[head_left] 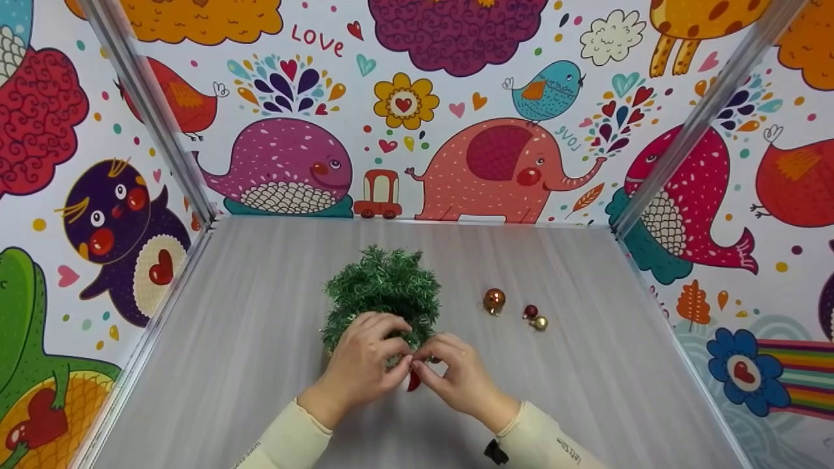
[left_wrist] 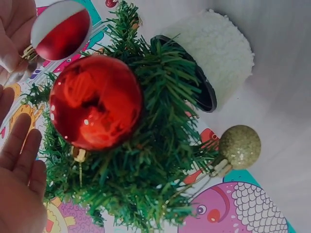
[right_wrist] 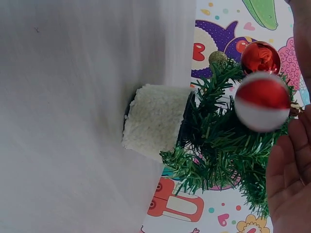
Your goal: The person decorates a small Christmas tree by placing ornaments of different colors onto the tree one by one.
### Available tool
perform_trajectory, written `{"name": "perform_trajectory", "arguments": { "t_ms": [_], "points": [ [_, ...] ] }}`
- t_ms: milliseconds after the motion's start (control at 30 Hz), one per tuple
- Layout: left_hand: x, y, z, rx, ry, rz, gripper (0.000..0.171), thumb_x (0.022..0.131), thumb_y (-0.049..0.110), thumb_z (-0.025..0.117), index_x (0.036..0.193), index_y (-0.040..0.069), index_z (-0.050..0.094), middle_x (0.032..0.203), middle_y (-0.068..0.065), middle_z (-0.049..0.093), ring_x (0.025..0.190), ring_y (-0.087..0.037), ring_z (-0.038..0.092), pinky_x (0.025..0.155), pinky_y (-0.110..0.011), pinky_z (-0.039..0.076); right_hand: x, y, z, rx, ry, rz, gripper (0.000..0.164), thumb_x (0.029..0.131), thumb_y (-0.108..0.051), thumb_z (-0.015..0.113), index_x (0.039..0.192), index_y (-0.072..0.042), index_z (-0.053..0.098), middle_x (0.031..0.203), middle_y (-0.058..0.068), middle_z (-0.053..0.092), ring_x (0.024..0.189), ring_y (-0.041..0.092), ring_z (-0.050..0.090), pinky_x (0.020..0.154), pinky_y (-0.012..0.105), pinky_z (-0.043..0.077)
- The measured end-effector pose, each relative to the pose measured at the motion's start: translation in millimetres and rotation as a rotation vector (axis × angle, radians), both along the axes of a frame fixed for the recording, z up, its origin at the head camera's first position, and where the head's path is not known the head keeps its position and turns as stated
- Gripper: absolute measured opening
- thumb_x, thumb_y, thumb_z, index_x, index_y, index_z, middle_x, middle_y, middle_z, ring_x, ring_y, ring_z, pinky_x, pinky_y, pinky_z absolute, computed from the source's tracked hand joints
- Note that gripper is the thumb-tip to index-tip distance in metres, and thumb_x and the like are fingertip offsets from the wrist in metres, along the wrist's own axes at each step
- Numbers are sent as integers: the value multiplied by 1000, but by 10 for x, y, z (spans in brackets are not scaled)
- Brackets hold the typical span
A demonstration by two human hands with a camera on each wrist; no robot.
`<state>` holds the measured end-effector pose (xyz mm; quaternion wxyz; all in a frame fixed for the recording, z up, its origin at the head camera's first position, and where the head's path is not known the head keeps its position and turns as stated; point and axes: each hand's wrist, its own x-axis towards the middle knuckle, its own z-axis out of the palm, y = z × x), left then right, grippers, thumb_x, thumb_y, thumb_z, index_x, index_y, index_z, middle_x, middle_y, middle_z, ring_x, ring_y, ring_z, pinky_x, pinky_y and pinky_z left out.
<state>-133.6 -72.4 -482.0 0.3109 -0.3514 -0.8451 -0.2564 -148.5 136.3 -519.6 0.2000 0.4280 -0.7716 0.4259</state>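
Note:
A small green artificial Christmas tree (head_left: 384, 286) stands on the table in a pot with a rough white covering (right_wrist: 155, 116). Close in front of it, a red and white Christmas ball (left_wrist: 62, 31) hangs below the fingertips of both hands. My left hand (head_left: 365, 352) pinches at the ball's gold cap with thumb and forefinger. From the other side, the thumb and forefinger of my right hand (head_left: 459, 371) pinch there too. A large shiny red ball (left_wrist: 97, 102) and a gold glitter ball (left_wrist: 240, 147) are on the branches.
On the table (head_left: 247, 312), right of the tree, lie a copper-coloured ball (head_left: 494, 299), a small dark red ball (head_left: 531, 311) and a small gold ball (head_left: 540, 323). Printed panels (head_left: 404, 163) wall the table at the back and both sides.

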Motion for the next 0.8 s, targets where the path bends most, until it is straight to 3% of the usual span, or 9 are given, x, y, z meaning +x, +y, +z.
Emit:
{"name": "perform_trajectory", "arguments": {
  "t_ms": [200, 500, 667, 800],
  "points": [
    [-3, -49, -30, 17, -14, 8, 7, 80, 18, 75, 74, 20, 72, 106, 2, 67, 102, -18, 62, 96, -41, 46, 13, 7, 22, -36, -41, 9, 16, 93, -8, 70, 97, -23, 68, 94, -12, 64, 81, 9, 60, 67, 27, 52],
    [-16, -32, -44, 35, 39, 54, 3, 78, 19, 80, 79, 21, 80, 102, 3, 70, 103, -18, 63, 94, -41, 48, -8, 8, 50, -65, -87, -4, 12, 93, -7, 69, 95, -19, 68, 91, -12, 63, 81, 8, 58, 65, 30, 53],
    [-17, -1, -67, 88, 16, 41, 5, 76, 16, 80, 76, 21, 79, 102, 4, 70, 101, -18, 63, 92, -44, 48, -22, 11, 46, -68, -113, -21, 15, 94, -7, 67, 95, -22, 67, 90, -11, 62, 81, 8, 59, 64, 32, 55],
    [-27, 21, -96, 114, 17, 74, 8, 75, 15, 78, 71, 20, 74, 102, 4, 69, 101, -20, 63, 93, -44, 46, -33, 13, 29, -68, -146, -51, 15, 94, -8, 68, 93, -23, 67, 89, -12, 61, 81, 7, 59, 66, 28, 55]
  ]
}}
